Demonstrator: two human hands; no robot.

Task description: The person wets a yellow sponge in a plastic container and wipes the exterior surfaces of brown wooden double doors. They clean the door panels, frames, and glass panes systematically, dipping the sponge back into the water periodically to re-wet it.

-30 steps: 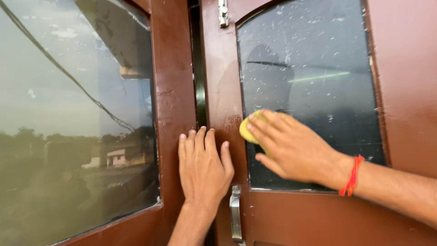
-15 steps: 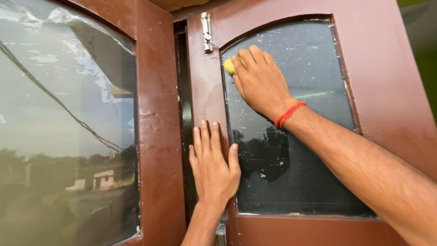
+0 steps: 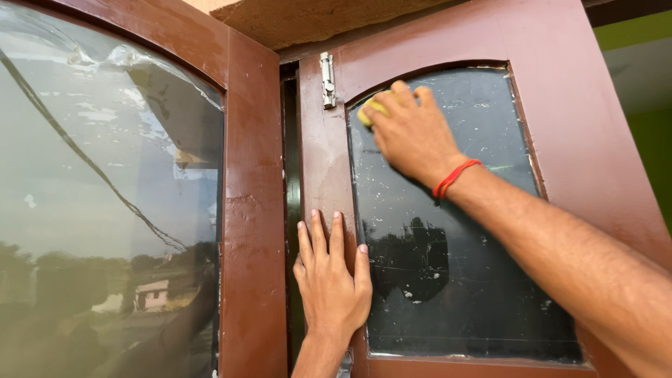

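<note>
I'm pressing the sponge (image 3: 373, 108) under my right hand (image 3: 413, 133) against the pane's (image 3: 462, 266) top corner, left hand (image 3: 332, 276) lying flat on the frame (image 3: 322, 175); pushing hard risks cracking glass.

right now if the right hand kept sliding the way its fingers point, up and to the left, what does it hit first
Most likely the arched inner edge of the brown door frame, just past the yellow sponge under the right hand. The metal bolt latch sits beyond that edge, on the frame.
</note>
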